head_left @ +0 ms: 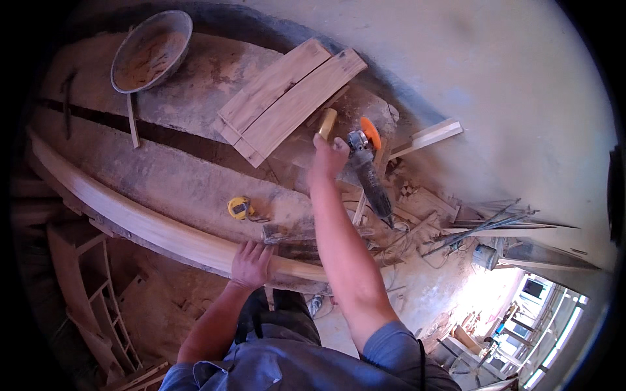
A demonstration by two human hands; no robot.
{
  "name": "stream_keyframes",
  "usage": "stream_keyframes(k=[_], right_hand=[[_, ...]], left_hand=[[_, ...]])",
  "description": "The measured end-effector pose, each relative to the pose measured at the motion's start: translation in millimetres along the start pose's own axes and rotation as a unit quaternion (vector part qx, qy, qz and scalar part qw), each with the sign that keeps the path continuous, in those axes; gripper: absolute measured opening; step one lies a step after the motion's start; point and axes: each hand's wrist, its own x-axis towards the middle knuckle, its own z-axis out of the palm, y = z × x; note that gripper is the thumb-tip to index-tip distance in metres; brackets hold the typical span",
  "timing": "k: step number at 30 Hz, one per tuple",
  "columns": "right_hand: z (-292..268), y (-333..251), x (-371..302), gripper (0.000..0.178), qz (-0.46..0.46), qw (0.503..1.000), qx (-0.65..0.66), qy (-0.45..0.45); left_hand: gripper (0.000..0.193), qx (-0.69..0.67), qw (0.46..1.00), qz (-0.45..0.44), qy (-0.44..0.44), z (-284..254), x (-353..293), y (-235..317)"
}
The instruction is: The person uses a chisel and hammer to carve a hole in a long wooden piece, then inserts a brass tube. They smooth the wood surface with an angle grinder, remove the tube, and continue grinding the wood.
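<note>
Nearby, a grinder [370, 181] flanks right fingers [340, 146] clasping a yellowish piece [328, 122], left fingers [255, 250] parted.

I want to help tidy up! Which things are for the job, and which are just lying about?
Seem in use:
long pale timber, under left hand
gold-coloured piece, in right hand

Probably lying about:
yellow tape measure
round bowl
flat boards

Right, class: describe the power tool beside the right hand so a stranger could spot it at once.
From the dusty bench, go right past the pale planks to the right hand. Just right of that hand is the power tool, with a long dark body and a silvery head. Its bright orange disc sets it apart from the wood pieces nearby.
</note>
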Motion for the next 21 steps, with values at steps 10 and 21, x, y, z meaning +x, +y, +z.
stream_keyframes(k=[10,21], right_hand=[[-194,-28,61,0.058,-0.313,0.736,-0.59,-0.107],[-246,-60,87,0.056,-0.201,0.732,-0.62,-0.196]], left_hand=[[0.042,0.027,1.0,0.005,0.002,7,-8,-2],[0.026,0.081,0.994,0.055,0.052,27,-17,-17]])
